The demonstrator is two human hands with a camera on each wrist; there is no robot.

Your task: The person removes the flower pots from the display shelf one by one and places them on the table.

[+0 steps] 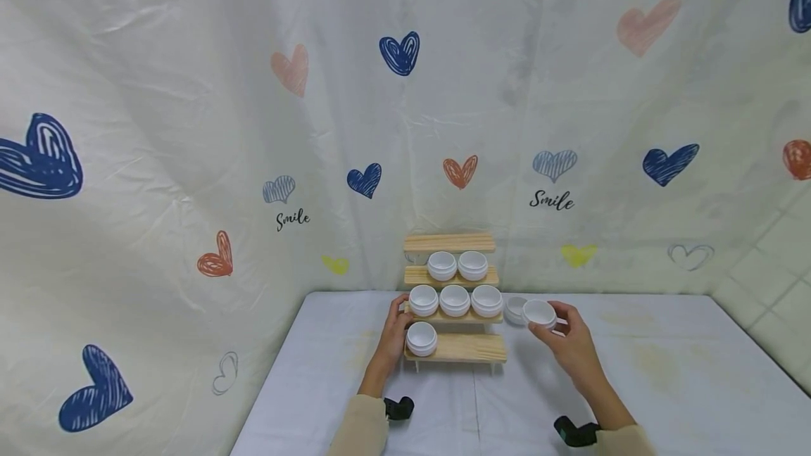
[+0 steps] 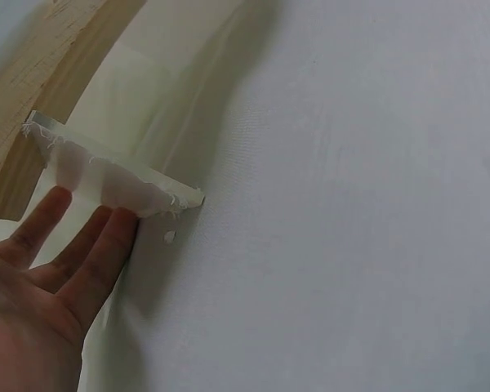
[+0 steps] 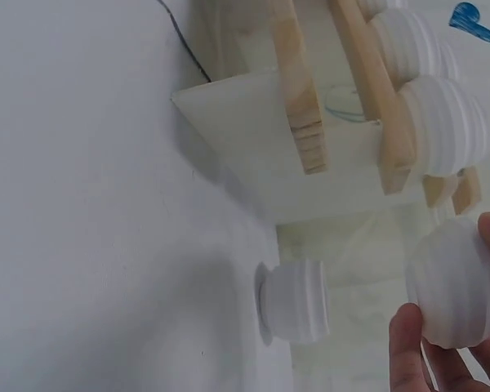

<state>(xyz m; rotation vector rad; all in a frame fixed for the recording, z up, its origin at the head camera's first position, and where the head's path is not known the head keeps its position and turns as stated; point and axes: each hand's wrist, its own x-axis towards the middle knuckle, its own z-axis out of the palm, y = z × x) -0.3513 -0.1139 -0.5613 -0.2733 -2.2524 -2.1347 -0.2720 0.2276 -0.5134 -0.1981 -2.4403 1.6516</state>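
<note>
A tiered stand with wooden planks (image 1: 465,348) and pale side panels (image 2: 106,167) carries several small white bowls (image 1: 455,300). My left hand (image 1: 394,333) is at the stand's left end, beside the second plank from the bottom. In the left wrist view its nearly straight fingers (image 2: 106,257) touch the side panel below a plank. Right of the stand, my right hand (image 1: 570,343) pinches a small white ribbed bowl (image 1: 539,313) between thumb and fingers, raised in the right wrist view (image 3: 453,286). Another white bowl (image 3: 296,300) rests on the table, partly behind the held one in the head view.
The stand's top plank (image 1: 450,243) sits close to the curtain (image 1: 469,90), which is printed with hearts. A white cloth (image 1: 665,371) covers the table. A black wrist mount (image 1: 399,409) is on the left wrist, and another (image 1: 575,432) is on the right.
</note>
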